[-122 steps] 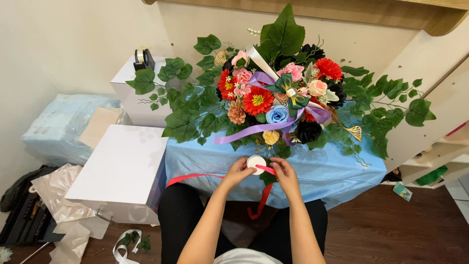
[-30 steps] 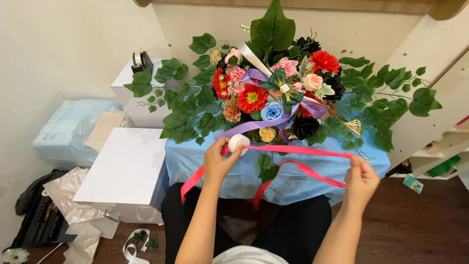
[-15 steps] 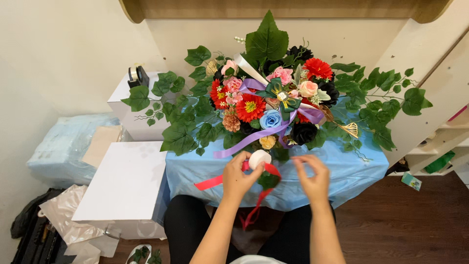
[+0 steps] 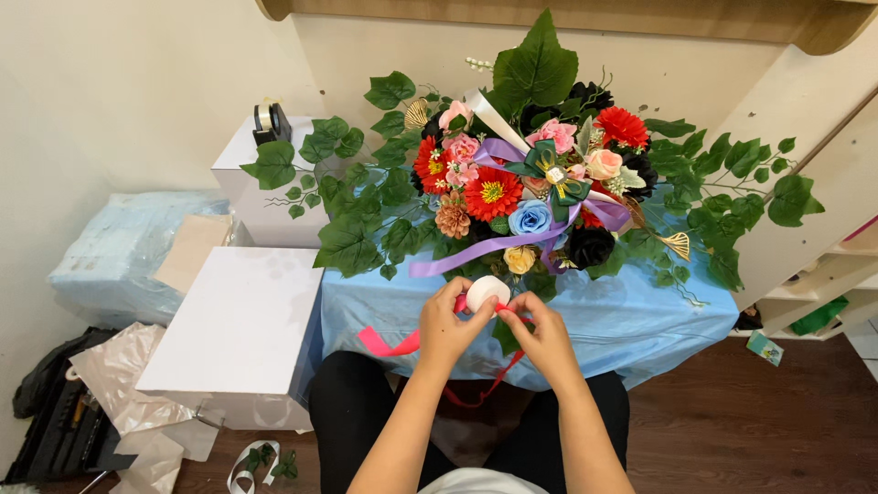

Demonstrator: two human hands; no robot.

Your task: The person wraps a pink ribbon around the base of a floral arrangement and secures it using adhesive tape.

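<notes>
I read this as the ribbon-wrapping step: both hands meet at the centre of the frame, just below the bouquet (image 4: 540, 183). My left hand (image 4: 445, 329) pinches a small white ball (image 4: 487, 293) between thumb and fingers, and my right hand (image 4: 544, 334) pinches the red ribbon (image 4: 389, 343) right against that ball. Both are closed in a fine grip, fingertips nearly touching each other. One ribbon tail runs out to the left past my left wrist; another loops down below my hands, over my dark trousers. The ball sits at the front edge of the blue cloth (image 4: 631, 320) that covers the stand, just beneath the purple ribbon (image 4: 476, 252) of the arrangement.

My judgement: the red ribbon is partly round the ball but not yet fastened. The next move calls for steady tension with the right fingers while the left keeps the ball from turning. A white box (image 4: 238, 320) lies at centre left, well apart.
</notes>
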